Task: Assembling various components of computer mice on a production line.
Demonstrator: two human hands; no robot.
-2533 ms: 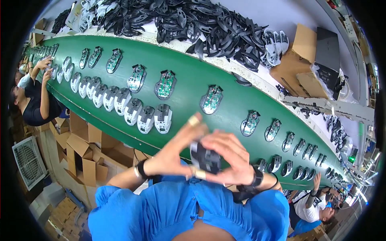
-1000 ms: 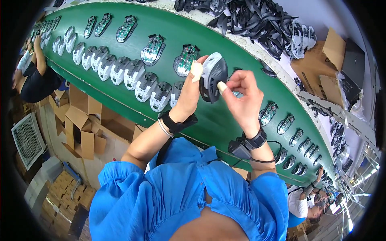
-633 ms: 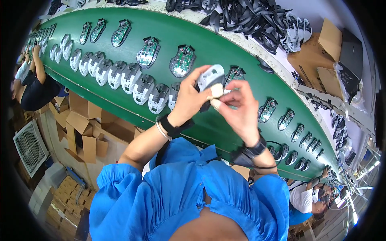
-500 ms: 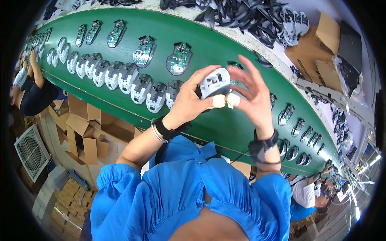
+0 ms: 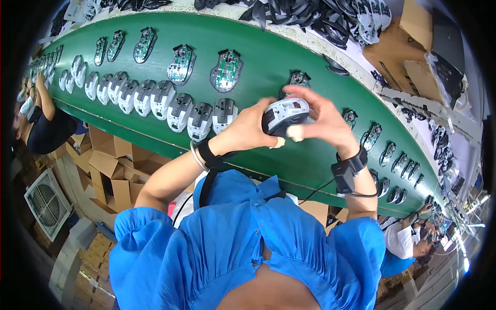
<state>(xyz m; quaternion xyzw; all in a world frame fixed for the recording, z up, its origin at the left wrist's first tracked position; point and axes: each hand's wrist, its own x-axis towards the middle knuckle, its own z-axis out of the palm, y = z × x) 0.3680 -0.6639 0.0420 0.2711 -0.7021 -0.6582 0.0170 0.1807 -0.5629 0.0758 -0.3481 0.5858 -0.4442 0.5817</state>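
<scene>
In front of my chest, above the green bench, I hold a computer mouse shell (image 5: 287, 114), white-grey at the end toward my right and dark on its side. My left hand (image 5: 247, 127) is closed round its left end, the thumb along the lower edge. My right hand (image 5: 330, 123) grips the white end, fingers curled over the top and thumb against the lower side. Both thumb tips wear pale covers. Just beyond my right fingers lies a mouse base with a circuit board (image 5: 298, 80). Left of my left hand stands a grey-and-white mouse shell (image 5: 224, 114).
A row of mouse shells (image 5: 163, 99) and several bases with green boards (image 5: 226, 71) line the green bench (image 5: 268, 57). Black plastic parts (image 5: 305, 15) heap on the far ledge. Cardboard boxes (image 5: 111, 160) stand lower left. Other people sit at both ends.
The mouse shell has turned from upright to lying more sideways, its white end now toward my right. My right fingers, spread before, have closed onto it. The view has shifted slightly.
</scene>
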